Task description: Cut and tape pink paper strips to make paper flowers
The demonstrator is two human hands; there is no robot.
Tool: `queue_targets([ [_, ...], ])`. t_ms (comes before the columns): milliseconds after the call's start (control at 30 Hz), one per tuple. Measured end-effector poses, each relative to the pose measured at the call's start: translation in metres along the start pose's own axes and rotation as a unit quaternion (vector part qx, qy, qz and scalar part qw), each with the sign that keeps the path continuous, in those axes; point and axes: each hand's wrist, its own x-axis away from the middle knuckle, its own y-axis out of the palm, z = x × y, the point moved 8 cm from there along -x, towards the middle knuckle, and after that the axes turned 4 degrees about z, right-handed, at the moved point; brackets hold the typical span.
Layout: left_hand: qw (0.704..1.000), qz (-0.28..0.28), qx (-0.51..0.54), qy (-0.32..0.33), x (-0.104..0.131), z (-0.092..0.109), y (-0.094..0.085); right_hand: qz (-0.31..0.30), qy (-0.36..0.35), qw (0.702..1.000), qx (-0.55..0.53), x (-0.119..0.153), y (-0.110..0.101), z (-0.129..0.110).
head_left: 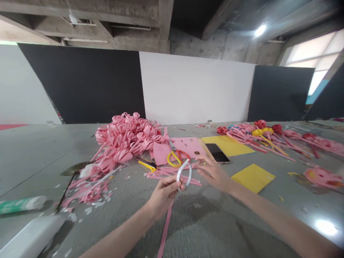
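Note:
My left hand (167,191) pinches a thin white ring (190,177) that looks like a narrow roll of tape, a short end sticking up at its top. Below that hand a long pink paper strip (166,229) trails down; whether the fingers grip it too is hidden. To the right of the ring, my right hand (211,172) hovers with its fingers apart, holding nothing I can see. Cut pink strips (166,172) lie beyond both hands. Scissors (174,157) with yellow and red handles rest on a pink sheet (161,152), with a yellow-and-black utility knife (147,164) to their left.
A large heap of looped pink paper (129,138) is at the left back. A phone (217,153) and yellow sheets (254,178) lie to the right, before paper flowers (258,130). A green-and-white tube (23,205) and a white box (33,234) sit at near left.

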Motion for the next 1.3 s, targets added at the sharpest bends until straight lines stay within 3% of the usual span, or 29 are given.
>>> queue_targets([
  [67,1.000,0.001,-0.001,0.001,0.000,0.001,-0.001,0.011,0.022,1.000,0.005,0.001,0.001,0.008],
  [133,1.000,-0.001,-0.005,-0.009,0.000,-0.001,0.000,0.062,0.046,0.997,0.013,0.002,-0.008,0.012],
  [233,0.999,-0.004,-0.011,-0.030,0.001,-0.007,0.002,0.137,0.029,0.990,0.025,0.001,-0.025,-0.001],
  [267,0.999,-0.006,-0.014,-0.035,0.002,-0.010,0.003,0.123,0.001,0.992,0.028,0.000,-0.025,-0.011],
  [367,0.998,-0.024,-0.025,-0.047,0.006,-0.017,0.008,0.002,-0.072,0.997,0.025,0.001,-0.005,-0.034],
  [467,0.996,-0.055,-0.053,-0.043,0.009,-0.018,0.016,-0.032,-0.042,0.997,0.051,0.006,0.010,-0.029],
  [567,0.981,-0.094,-0.169,-0.014,0.009,-0.007,0.024,-0.033,0.009,0.994,0.104,0.009,0.016,-0.010],
  [667,0.915,-0.125,-0.379,0.051,0.005,0.017,0.026,-0.043,0.056,0.986,0.152,0.007,0.012,0.010],
  [767,0.793,-0.116,-0.589,0.104,0.000,0.040,0.016,-0.074,0.083,0.972,0.208,0.005,0.002,0.028],
  [833,0.720,-0.138,-0.670,0.119,-0.001,0.045,0.011,-0.078,0.098,0.963,0.237,0.004,-0.008,0.038],
  [900,0.675,-0.184,-0.704,0.118,0.001,0.043,0.008,-0.078,0.094,0.962,0.246,0.004,-0.015,0.046],
  [1000,0.642,-0.273,-0.710,0.093,0.009,0.032,0.008,-0.089,0.090,0.956,0.266,0.008,-0.016,0.059],
  [1100,0.627,-0.332,-0.700,0.077,0.014,0.022,0.009,-0.105,0.097,0.948,0.285,0.014,-0.011,0.073],
  [1300,0.629,-0.366,-0.678,0.104,0.017,0.015,0.009,-0.098,0.098,0.944,0.301,0.018,-0.011,0.081],
])
